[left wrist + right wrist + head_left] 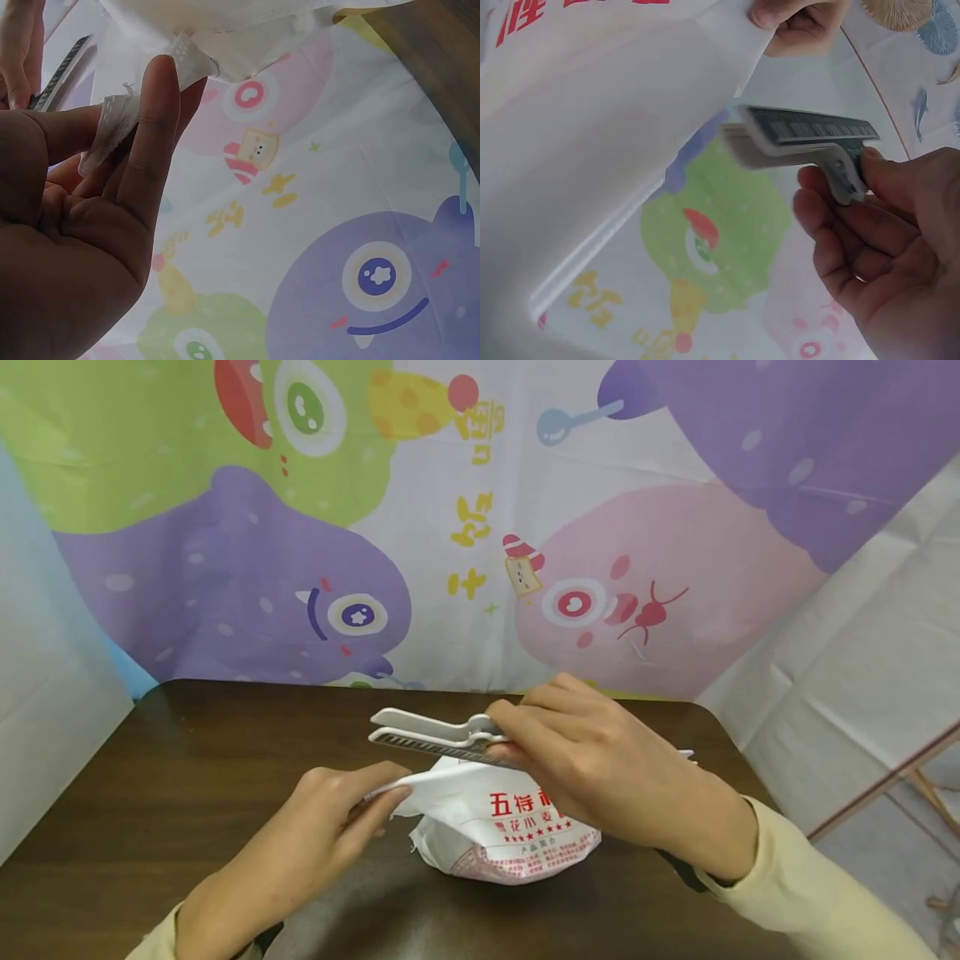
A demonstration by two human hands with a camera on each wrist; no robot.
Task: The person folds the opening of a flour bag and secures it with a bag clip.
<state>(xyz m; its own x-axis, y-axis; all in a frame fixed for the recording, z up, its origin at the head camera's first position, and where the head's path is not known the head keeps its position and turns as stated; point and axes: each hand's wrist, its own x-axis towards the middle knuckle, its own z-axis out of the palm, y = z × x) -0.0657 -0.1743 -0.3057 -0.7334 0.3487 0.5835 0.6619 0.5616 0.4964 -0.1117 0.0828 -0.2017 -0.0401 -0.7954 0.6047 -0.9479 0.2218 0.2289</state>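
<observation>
A white flour bag (468, 822) with red Chinese print stands on the table, its top folded or flattened toward the left. My left hand (322, 831) pinches the left corner of that top between thumb and fingers; the left wrist view shows the bag's stitched end (120, 124) between them. Above the bag, my right hand (592, 760) holds a white sealing clip (423, 727) by one end. The clip points left, its two arms slightly parted, and a dark patterned strip runs along one side. In the right wrist view the clip (810, 131) is apart from the bag.
The dark brown wooden table (187, 760) lies under both hands. A cartoon-printed cloth (465, 635) hangs behind the table's far edge, and pale cloth (847, 693) hangs at the right.
</observation>
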